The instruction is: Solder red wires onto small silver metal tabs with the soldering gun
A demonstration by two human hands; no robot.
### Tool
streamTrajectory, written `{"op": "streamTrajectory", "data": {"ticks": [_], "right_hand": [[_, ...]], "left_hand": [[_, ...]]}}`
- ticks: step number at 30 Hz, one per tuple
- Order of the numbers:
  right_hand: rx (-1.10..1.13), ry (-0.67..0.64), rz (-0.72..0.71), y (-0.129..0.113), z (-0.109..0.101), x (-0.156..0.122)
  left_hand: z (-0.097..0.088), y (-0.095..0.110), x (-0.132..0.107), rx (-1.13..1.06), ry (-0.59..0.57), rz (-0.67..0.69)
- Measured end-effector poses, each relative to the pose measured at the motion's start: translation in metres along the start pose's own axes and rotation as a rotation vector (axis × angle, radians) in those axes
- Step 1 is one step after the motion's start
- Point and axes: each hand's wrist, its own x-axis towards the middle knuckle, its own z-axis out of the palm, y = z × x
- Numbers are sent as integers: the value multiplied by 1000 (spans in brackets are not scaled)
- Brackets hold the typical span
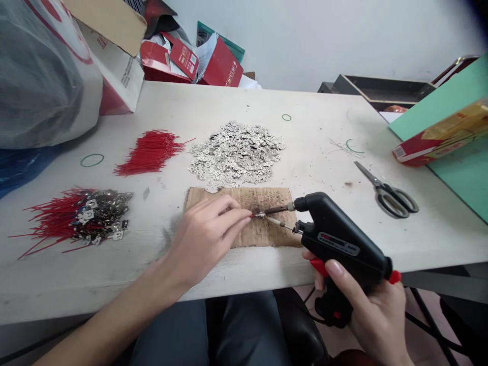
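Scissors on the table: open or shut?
Shut: the blades of the scissors lie together, tapering to one tip, with the handle loops close side by side.

On the right of the white table (316, 147), scissors (378, 184) with dark handles, tip pointing away toward the upper left. Near the blades, thin pale strands (340, 146) and a curved green strip (354, 151). Farther right, a yellow and red packet (442, 133) against a mint-green panel (467, 173), with a dark tray (354, 84) behind. Toward the back middle, a small green band (282, 116); on the left, a larger green ring (91, 166). At the far left, a bulging translucent plastic bag (46, 76) above blue plastic (28, 165), just beside an open-flapped carton (118, 66). Beyond the back edge, torn red packaging (223, 63) before a pale wall (285, 46).
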Motion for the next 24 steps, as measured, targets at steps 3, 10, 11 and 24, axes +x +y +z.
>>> {"op": "streamTrajectory", "data": {"ticks": [3,10,11,24], "right_hand": [[-6,-3,3,3,-2,0],[-20,-16,19,6,-2,-1],[-29,-15,13,5,-2,-1],[-88,22,16,-4,3,-3]], "left_hand": [[0,0,1,-21,12,-5],[2,2,1,-44,61,-2],[2,2,0,-44,64,-4],[0,5,-1,-83,102,-21]]}}
